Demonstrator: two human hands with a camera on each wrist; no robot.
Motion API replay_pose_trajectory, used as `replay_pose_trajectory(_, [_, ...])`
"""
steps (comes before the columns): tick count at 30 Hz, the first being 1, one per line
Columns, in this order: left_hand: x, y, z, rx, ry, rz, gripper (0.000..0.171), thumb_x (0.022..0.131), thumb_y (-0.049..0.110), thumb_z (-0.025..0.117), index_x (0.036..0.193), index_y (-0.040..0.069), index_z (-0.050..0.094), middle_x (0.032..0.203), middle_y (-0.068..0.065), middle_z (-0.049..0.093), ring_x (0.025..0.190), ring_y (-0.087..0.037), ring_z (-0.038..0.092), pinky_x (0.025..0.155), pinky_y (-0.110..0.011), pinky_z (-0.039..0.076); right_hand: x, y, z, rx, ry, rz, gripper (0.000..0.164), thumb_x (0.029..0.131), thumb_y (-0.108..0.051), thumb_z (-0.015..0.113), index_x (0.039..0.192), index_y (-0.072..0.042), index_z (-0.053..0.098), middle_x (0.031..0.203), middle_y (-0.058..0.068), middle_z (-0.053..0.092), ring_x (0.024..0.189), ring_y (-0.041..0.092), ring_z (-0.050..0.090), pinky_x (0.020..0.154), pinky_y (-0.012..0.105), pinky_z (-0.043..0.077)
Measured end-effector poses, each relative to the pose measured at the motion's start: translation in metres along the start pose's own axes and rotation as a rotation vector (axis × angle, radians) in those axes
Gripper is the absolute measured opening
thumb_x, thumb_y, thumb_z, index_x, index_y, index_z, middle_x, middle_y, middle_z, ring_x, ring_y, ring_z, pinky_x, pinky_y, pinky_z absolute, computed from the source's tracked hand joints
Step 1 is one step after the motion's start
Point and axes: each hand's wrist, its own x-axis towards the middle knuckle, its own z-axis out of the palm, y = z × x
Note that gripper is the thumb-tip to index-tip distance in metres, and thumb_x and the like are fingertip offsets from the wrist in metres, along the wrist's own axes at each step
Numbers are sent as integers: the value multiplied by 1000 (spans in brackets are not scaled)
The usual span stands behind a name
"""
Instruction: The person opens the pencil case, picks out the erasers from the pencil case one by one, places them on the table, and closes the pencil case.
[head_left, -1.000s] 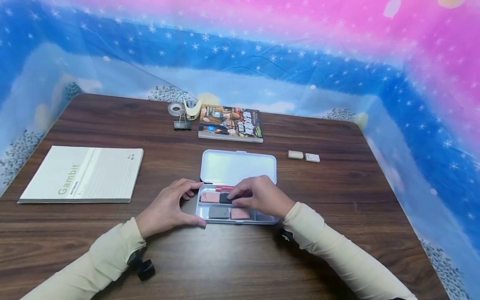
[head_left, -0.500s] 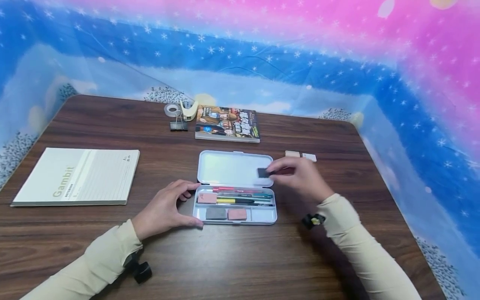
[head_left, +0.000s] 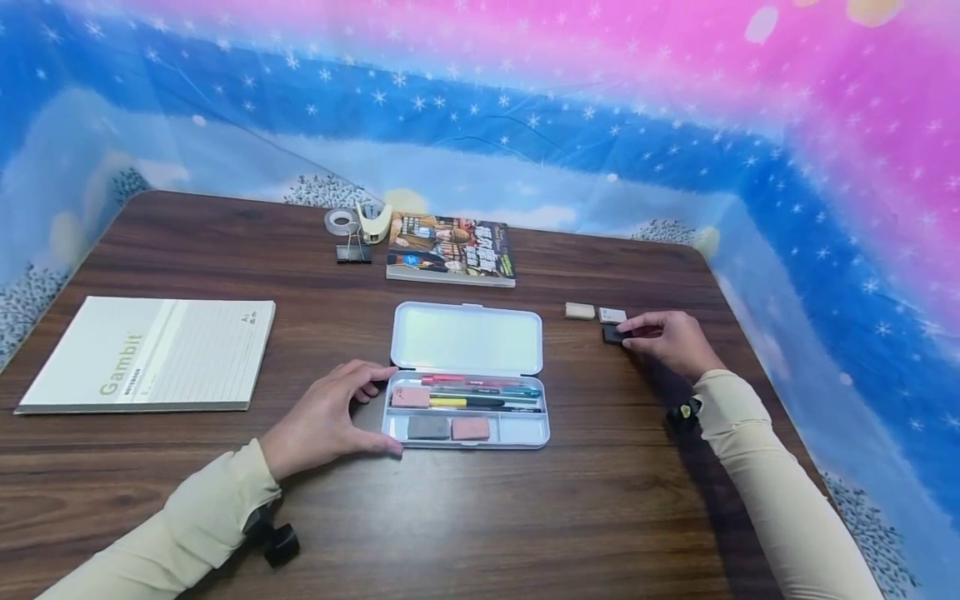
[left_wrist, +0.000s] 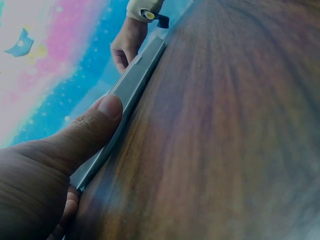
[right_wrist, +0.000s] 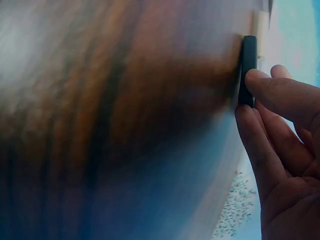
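Observation:
My left hand holds the left end of a white pencil case, thumb at its front edge and forefinger near the hinge. The case lies with its lid raised back. Inside are several pens, a pink eraser on top of them, and a grey eraser beside another pink eraser in the front row. To the right, my right hand pinches a black eraser between thumb and fingers, at the tabletop just in front of a white eraser.
A beige eraser lies left of the white one. Behind the case are a book, a binder clip, a tape roll and a cream stapler-like object. A notebook lies at left on the wooden table.
My right hand has lifted the black eraser out of the case and carried it right to the white eraser. The left hand has stayed at the case.

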Motion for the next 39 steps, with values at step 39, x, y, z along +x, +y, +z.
replay_pose_trajectory(39, [-1,-1,-1,-14,-5,-8,91,70,48,98,142,6,62,123,-5,63,107,-19,61,92,-43,54,-23,-240,135,-59,-294,-588,15,94,-16,82,109,-13,84,105,-2,80,102,10,71,95,31,55])
